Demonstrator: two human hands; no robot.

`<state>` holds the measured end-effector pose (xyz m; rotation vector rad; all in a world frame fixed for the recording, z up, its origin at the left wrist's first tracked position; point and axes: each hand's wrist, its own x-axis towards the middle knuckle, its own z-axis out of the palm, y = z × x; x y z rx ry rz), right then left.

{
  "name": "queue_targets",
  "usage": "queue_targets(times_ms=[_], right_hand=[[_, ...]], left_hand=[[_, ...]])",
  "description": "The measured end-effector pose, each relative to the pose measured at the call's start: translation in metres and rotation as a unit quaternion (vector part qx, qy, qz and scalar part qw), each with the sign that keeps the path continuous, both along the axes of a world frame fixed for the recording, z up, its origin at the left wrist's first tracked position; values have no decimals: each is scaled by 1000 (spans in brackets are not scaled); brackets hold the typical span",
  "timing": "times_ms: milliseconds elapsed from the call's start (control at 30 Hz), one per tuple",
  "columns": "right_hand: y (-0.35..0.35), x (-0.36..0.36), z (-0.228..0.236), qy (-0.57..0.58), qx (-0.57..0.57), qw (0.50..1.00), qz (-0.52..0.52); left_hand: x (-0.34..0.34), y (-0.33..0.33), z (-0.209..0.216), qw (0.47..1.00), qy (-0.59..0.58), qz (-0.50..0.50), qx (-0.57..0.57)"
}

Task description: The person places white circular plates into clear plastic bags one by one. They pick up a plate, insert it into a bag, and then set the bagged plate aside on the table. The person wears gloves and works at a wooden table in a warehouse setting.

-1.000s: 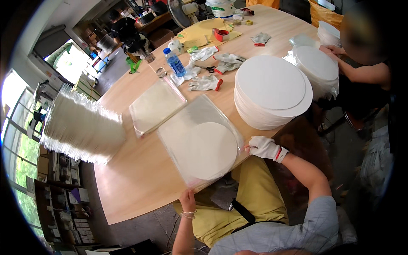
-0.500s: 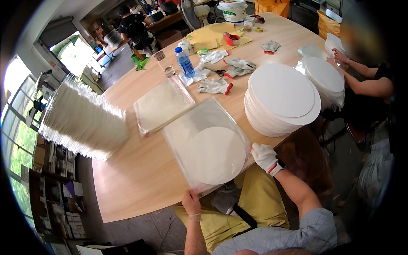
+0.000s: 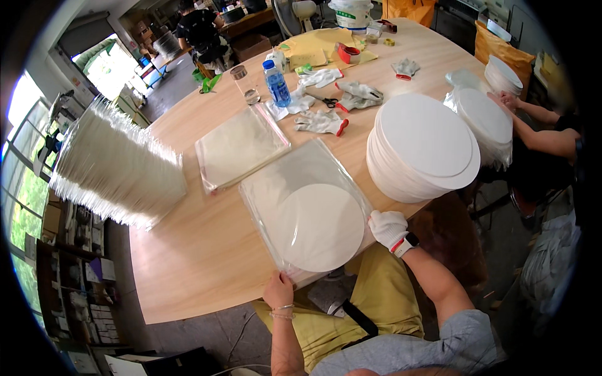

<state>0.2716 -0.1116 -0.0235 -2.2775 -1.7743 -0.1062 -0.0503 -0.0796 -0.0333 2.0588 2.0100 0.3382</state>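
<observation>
A round white disc [image 3: 321,229] lies within a clear plastic bag [image 3: 274,182] at the table's near edge. It seems to be inside the bag, on top of a pile of similar bags. My left hand [image 3: 278,290], bare, pinches the bag's near left corner, its fingers closed. At the near right corner, my right hand [image 3: 387,229] wears a white knitted glove and has its fingers closed on the bag's edge. Right of the bag rises a tall stack of white discs [image 3: 426,138]. Another pile of clear bags [image 3: 241,147] lies beyond it to the left.
A tall stack of plastic-wrapped pieces [image 3: 119,166] stands at the left. Farther back are a water bottle [image 3: 276,84], work gloves [image 3: 321,122], scissors [image 3: 330,102] and a red tape dispenser [image 3: 348,53]. At the right, a co-worker's arms [image 3: 539,122] reach over wrapped discs [image 3: 483,116].
The view has shifted slightly. My left hand has moved a little up toward the bag's corner. My right hand keeps its place at the other corner, and the disc stays in the bag.
</observation>
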Motion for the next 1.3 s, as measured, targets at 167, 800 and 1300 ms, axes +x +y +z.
queue_targets(times_ms=[167, 800, 1300], right_hand=[[0, -3, 22, 76, -33, 996, -29], [-26, 5, 7, 120, 185, 957, 187], [-34, 10, 20, 89, 111, 967, 211]], left_hand=[[2, 1, 10, 999, -9, -5, 54], [47, -94, -46, 794, -601, -67, -53], [83, -62, -54, 537, -783, 167, -265]])
